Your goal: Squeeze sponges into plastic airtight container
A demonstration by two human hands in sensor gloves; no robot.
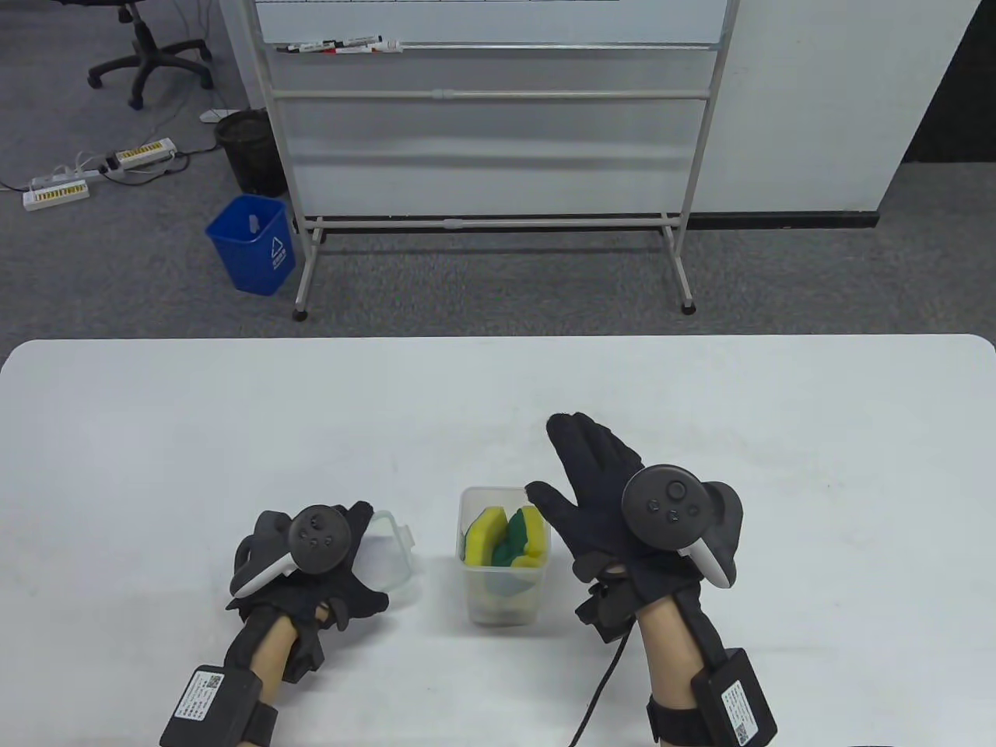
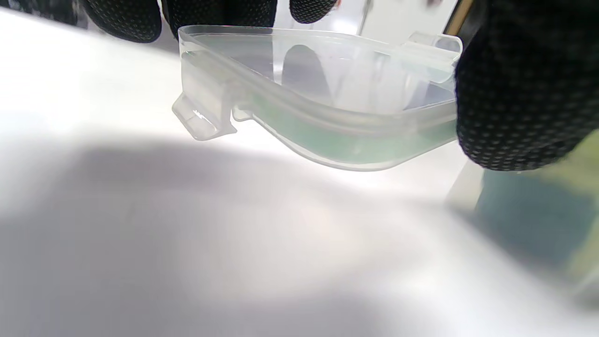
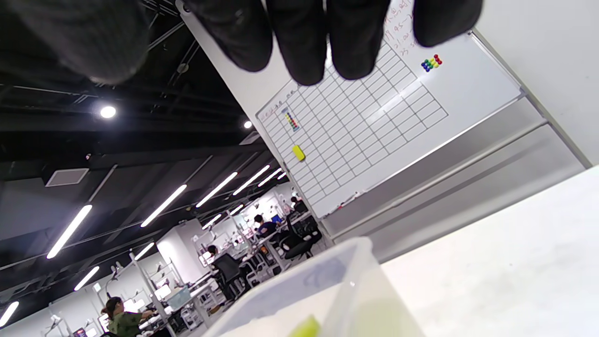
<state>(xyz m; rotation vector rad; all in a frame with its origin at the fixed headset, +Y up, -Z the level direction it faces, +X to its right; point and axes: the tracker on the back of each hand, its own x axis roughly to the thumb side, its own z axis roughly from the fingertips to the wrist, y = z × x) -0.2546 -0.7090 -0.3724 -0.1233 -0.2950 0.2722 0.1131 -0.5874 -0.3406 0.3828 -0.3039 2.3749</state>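
A clear plastic container (image 1: 503, 591) stands on the white table (image 1: 156, 436) near the front middle. Yellow-and-green sponges (image 1: 504, 538) are crammed inside it, up to its rim. My right hand (image 1: 599, 498) is open, fingers spread flat, hovering just right of the container and raised above the table; its fingers (image 3: 304, 51) hang in at the top of the right wrist view, with the container's rim (image 3: 327, 276) below. My left hand (image 1: 327, 560) holds the clear lid (image 1: 389, 545) to the left of the container. In the left wrist view my fingers (image 2: 514, 93) grip the lid (image 2: 327, 103) by its edges.
A whiteboard on a stand (image 1: 490, 117), a blue bin (image 1: 253, 243), a black bin (image 1: 250, 149) and power strips (image 1: 93, 173) stand on the floor beyond the table's far edge.
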